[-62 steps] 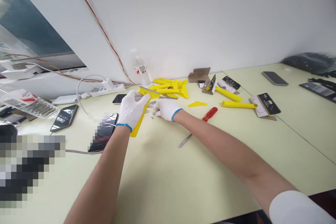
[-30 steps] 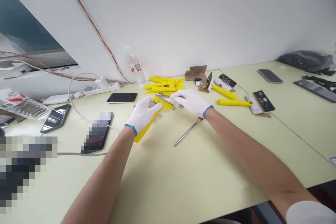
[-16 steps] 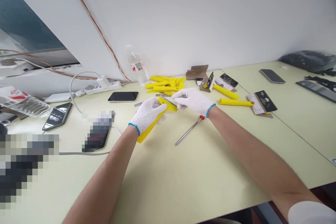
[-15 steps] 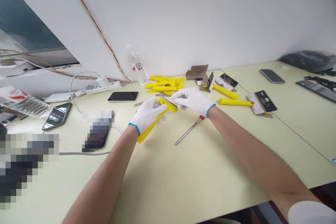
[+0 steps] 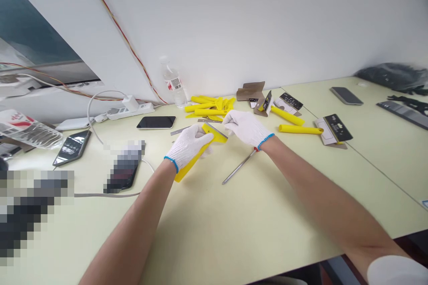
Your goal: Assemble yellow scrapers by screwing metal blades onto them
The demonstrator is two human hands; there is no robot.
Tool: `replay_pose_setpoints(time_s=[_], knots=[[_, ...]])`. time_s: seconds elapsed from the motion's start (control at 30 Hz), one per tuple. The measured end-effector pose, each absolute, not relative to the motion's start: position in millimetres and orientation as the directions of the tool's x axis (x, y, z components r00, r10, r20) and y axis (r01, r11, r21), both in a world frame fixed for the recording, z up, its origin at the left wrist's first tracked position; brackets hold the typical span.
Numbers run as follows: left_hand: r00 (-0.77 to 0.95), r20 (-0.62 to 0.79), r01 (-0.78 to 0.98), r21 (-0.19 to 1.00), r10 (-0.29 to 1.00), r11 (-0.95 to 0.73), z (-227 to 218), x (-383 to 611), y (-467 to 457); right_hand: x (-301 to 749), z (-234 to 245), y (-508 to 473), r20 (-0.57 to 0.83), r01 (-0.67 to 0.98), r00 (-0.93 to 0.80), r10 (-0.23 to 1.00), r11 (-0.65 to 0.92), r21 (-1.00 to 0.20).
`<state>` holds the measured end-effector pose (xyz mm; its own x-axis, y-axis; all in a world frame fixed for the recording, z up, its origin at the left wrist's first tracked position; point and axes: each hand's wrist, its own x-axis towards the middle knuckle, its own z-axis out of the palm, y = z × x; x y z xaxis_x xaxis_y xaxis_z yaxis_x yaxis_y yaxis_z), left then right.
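Both my hands wear white knit gloves. My left hand (image 5: 187,147) is wrapped round a yellow plastic scraper (image 5: 195,153), handle slanting down toward me, wide head up at the right. My right hand (image 5: 245,127) is closed at the scraper's head, fingertips at a thin metal blade (image 5: 218,130) along its top edge. A screwdriver (image 5: 239,168) with a red handle lies on the table under my right wrist, its metal shaft pointing toward me.
A pile of yellow scraper parts (image 5: 210,107) lies beyond my hands, a water bottle (image 5: 173,82) behind it. Yellow handles (image 5: 299,129), cardboard packs (image 5: 334,130), loose blades (image 5: 180,131), several phones (image 5: 156,122) and a power strip (image 5: 129,110) lie on the pale table (image 5: 234,222).
My right hand left the small parts on the table, moved over the screwdriver handle and came to the scraper's head. The left hand brought the scraper closer and lower.
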<state>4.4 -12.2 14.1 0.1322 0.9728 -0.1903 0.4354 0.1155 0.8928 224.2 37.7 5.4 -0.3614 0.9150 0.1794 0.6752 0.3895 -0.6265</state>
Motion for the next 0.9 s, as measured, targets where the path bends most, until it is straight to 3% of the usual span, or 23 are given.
replay_pose_setpoints(time_s=[0.37, 0.63, 0.9], knots=[[0.144, -0.209, 0.444, 0.887, 0.967, 0.125, 4.7, 2.9, -9.4, 221.1, 9.7, 36.9, 0.267, 0.654, -0.361, 0.894, 0.447, -0.611], [0.125, -0.164, 0.465, 0.881, 0.979, 0.088, 11.9, 19.3, -22.1, 207.8, 14.8, 24.4, 0.197, 0.594, -0.366, 0.91, 0.391, -0.703], [0.088, -0.089, 0.487, 0.873, 0.992, 0.035, 15.5, 17.1, -12.6, 197.5, -1.6, 24.6, 0.273, 0.497, -0.315, 0.909, 0.403, -0.768]])
